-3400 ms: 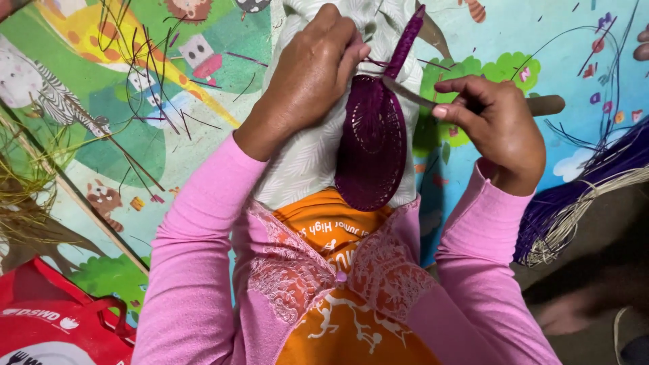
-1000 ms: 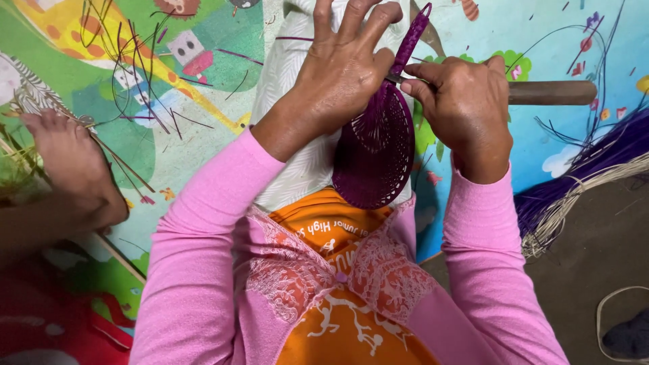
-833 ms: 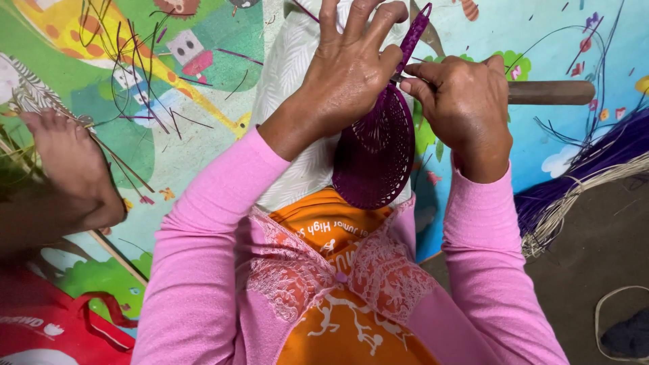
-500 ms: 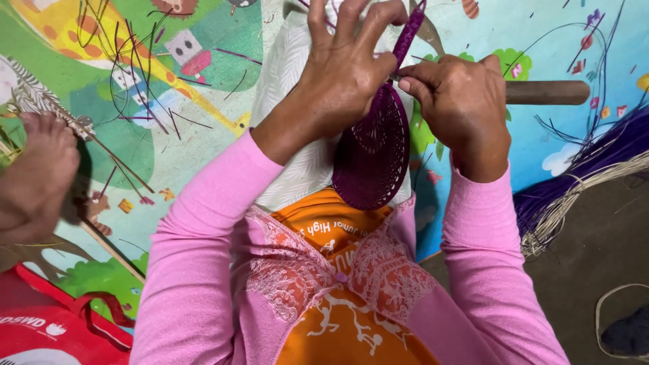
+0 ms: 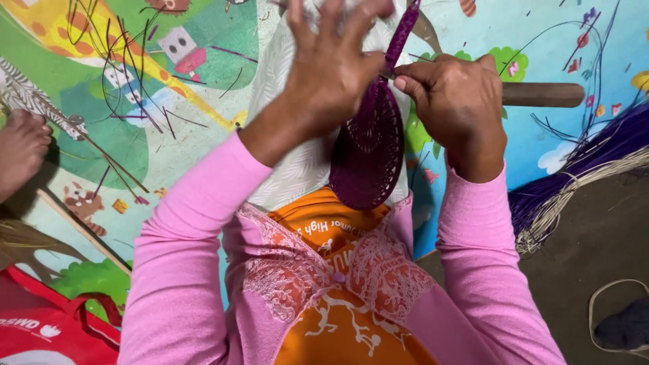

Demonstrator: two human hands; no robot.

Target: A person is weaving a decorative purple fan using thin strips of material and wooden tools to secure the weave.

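Note:
A purple woven oval piece [image 5: 368, 159] rests on the white patterned cloth [image 5: 287, 81] over my lap. My left hand [image 5: 334, 61] lies on top of the piece with fingers spread, pressing it down. My right hand [image 5: 453, 101] is closed around a tool with a wooden handle [image 5: 541, 94] that sticks out to the right; its tip is at the piece's upper edge, by a purple strip [image 5: 402, 30] that rises from the weave. Pink sleeves cover both my arms.
A colourful cartoon play mat [image 5: 135, 122] covers the floor, strewn with thin dark strands. Another person's hand [image 5: 23, 149] is at the left edge. A bundle of purple and pale strips [image 5: 581, 182] lies at the right, a red bag [image 5: 47, 324] at bottom left.
My left hand has opened its fingers wider over the woven piece. The other person's hand at the left has drawn back toward the edge. My right hand stays on the tool.

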